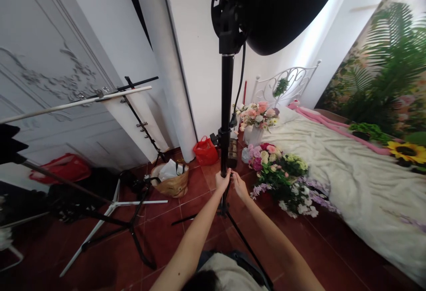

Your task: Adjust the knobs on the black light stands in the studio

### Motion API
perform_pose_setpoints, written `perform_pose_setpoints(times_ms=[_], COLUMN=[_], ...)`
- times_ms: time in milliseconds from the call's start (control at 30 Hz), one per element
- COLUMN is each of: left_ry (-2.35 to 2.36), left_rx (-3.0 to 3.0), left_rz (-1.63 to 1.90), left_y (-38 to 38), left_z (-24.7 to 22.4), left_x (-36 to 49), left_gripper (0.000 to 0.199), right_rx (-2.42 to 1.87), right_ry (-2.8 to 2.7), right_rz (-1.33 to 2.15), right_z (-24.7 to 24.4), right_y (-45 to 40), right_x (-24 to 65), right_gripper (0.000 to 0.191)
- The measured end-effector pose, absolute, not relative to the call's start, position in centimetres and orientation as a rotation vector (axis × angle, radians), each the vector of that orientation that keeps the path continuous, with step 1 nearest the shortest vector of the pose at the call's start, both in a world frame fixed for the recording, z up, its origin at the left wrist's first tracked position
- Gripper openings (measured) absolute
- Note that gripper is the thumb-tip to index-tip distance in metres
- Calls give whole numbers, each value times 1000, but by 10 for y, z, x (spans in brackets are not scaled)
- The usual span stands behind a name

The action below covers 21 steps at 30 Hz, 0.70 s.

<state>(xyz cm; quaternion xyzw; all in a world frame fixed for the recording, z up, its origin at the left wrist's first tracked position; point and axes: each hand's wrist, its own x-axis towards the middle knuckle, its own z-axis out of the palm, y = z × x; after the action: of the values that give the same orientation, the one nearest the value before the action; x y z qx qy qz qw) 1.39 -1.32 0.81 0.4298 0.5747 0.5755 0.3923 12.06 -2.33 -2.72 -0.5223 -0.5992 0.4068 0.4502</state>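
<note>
A black light stand (227,91) rises upright in front of me, with a large black studio light (282,7) mounted on its top. My left hand (222,180) is wrapped round the stand's pole at a low point. On the pole's right side, my right hand (240,185) has its fingers pinched at what looks like a small knob, mostly hidden by the fingers. Higher up sits a collar with a side knob (214,139). A black cable (242,78) hangs from the light along the pole. The stand's legs (244,240) spread over the floor below.
Bunches of artificial flowers (276,171) and a bed with a cream cover (349,180) are on the right. Left of the stand are a red bag (205,151), a woven basket (171,182), a white stand (109,211) and another black stand (131,226) on the red tiled floor (166,226).
</note>
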Motion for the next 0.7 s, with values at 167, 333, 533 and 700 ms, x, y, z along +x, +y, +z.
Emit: perform_pose_setpoints(times_ms=[167,333,533,700], left_ry=[1489,1484,1492,1489], left_rx=[1120,1133,1071,1115], left_rz=[1463,1450,1461,1457], left_y=[-12,-12,-16,-20], left_z=[5,6,12,16], left_x=[13,13,13,11], left_gripper=[43,42,44,44], right_rx=[-1218,-1327,-1564,-1655], right_ry=[-1499,-1531,-1595,-1667], right_rz=[951,860,900,974], right_z=[-31,-31,-19,-1], right_y=[-17,-7,3,2], right_x=[122,119,120,121], right_gripper=[46,46,49,55])
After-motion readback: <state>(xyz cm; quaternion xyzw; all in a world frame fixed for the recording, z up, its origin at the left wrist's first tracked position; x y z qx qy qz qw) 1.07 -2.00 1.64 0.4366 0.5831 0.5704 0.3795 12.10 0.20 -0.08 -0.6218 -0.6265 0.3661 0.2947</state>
